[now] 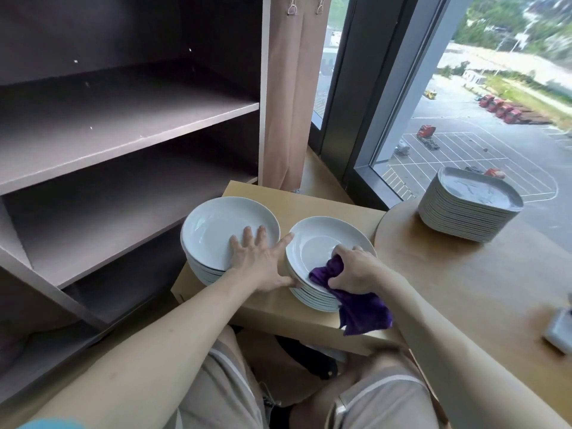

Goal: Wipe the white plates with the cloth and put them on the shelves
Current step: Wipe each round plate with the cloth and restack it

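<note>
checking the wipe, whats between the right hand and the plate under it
The purple cloth, gripped by the right hand, on the top plate; head view.

We look down at a small wooden desk [309, 199] with two piles of round white plates. The left pile [216, 224] sits at the desk's left edge, next to the dark shelves [123, 119]. The right pile [315, 239] sits just beside it, near the front edge. Our left hand [257, 261] is spread flat, with its fingers on the top plate of the left pile and its thumb touching the side of the right pile. Our right hand [353, 270] grips a purple cloth [362, 311] on the top plate of the right pile. One end of the cloth hangs over the front edge. A third pile of squarish plates [464, 212] stands well apart on a rounded table [464, 274], at its far edge by the window [464, 119].
</note>
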Demonstrator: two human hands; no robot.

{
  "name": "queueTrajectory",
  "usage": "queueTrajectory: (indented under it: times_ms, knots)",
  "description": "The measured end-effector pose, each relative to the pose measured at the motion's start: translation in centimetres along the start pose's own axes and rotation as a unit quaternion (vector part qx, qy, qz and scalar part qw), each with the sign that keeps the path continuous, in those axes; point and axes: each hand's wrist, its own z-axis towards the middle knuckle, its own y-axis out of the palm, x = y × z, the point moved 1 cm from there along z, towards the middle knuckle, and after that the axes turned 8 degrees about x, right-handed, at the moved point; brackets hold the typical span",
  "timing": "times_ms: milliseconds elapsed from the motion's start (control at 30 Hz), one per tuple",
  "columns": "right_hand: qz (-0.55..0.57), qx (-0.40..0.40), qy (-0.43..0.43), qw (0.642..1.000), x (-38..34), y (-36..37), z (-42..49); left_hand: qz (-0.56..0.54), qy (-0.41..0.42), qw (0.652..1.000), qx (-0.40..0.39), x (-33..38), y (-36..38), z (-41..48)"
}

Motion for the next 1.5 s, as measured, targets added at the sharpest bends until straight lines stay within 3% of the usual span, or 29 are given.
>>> queueTrajectory:
  times_ms: [67,200,267,467,600,767,867,1200,1500]
  knots:
    - [0.031,0.044,0.003,0.999,-0.2,0.7,-0.7,-0.003,-0.002,1.0,-0.005,0.0,-0.1,0.0]
    - [0.073,0.21,0.012,0.975,-0.4,2.9,-2.6,-0.011,-0.006,1.0,-0.008,-0.1,-0.1,-0.1]
    - [0.086,0.245,0.015,0.966,-0.5,3.3,-3.2,-0.016,-0.004,1.0,-0.021,-0.1,-0.3,-0.1]
    - [0.111,0.261,0.017,0.959,-0.6,3.4,-3.8,-0.031,-0.002,0.998,-0.062,-0.3,-1.4,-0.2]
    - [0.117,0.293,0.022,0.949,-0.5,3.9,-4.1,-0.005,0.028,0.998,-0.047,0.5,-2.2,-0.5]
    - [0.121,0.321,0.025,0.939,-0.4,4.6,-4.1,-0.027,0.172,0.982,0.074,2.7,-3.5,-1.8]
    - [0.133,0.33,0.014,0.935,-0.2,4.7,-4.1,-0.034,0.249,0.962,0.106,4.0,-3.7,-2.7]
    - [0.179,0.373,-0.044,0.909,1.5,5.0,-6.1,0.047,0.236,0.964,0.108,4.7,-3.2,-3.5]
    - [0.244,0.37,-0.023,0.896,4.9,6.0,-7.8,-0.009,0.202,0.969,0.139,4.7,-2.5,-4.3]
